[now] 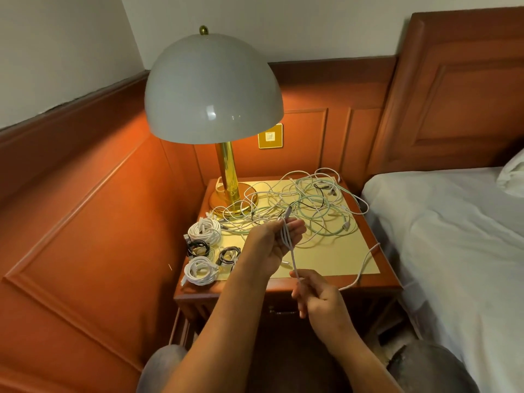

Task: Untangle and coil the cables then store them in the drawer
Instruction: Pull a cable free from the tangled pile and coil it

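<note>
Done: four coiled cables (pixel 202 252) on nightstand (pixel 312 265) | Pending: tangle (pixel 306 205), drawer storage | left hand (pixel 279 239) grasps white cable (pixel 293 265) folds; right hand (pixel 317 296) pinches it.

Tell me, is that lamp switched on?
Cannot tell for certain; the lamp casts a warm glow on the panelling beneath its shade, which suggests it is on.

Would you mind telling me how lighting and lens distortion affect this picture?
Head view: the lamp casts warm light on the nightstand and panelling, with glare spots on its shade; the wide lens bows the headboard and wall lines; both hands and the cable look sharp.
</note>
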### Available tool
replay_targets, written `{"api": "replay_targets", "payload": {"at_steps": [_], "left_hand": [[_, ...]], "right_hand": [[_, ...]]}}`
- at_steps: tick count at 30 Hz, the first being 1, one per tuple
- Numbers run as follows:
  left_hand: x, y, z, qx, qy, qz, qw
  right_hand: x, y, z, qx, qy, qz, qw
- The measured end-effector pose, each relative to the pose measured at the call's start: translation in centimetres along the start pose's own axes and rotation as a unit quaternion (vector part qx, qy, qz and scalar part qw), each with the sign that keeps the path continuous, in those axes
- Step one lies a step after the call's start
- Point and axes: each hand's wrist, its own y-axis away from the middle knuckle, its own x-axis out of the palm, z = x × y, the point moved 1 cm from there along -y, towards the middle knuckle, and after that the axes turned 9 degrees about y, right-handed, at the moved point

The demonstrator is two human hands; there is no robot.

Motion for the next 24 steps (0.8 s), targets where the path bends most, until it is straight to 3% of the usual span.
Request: {"api": "replay_targets", "payload": {"at_steps": [5,13,17,21,24], "left_hand": [[-0.6,1.0,0.6,0.006,0.000,0.001,1.000],[-2.4,2.1,0.3,0.054,-0.029,0.004,0.998],[-2.7,2.5,-0.5,0.083,-0.054,0.030,0.995],[-2.9,2.9,-0.6,0.091,-0.106,0.062,0.988],[-2.9,3.3,-0.4,0.093,-0.157,0.083,0.980]], "right_hand": [[0.7,-0.8,-1.1,0.063,-0.044,0.026,0.997],[0.1,-3.4,-0.7,0.102,0.134,0.027,0.985],[-1.3,-5.6,0.3,0.067,0.238,0.032,0.968],[-3.0,-8.6,1.3,0.001,0.204,0.081,0.976],[-4.2,-10.6,3.1,-0.029,0.213,0.063,0.975]]}}
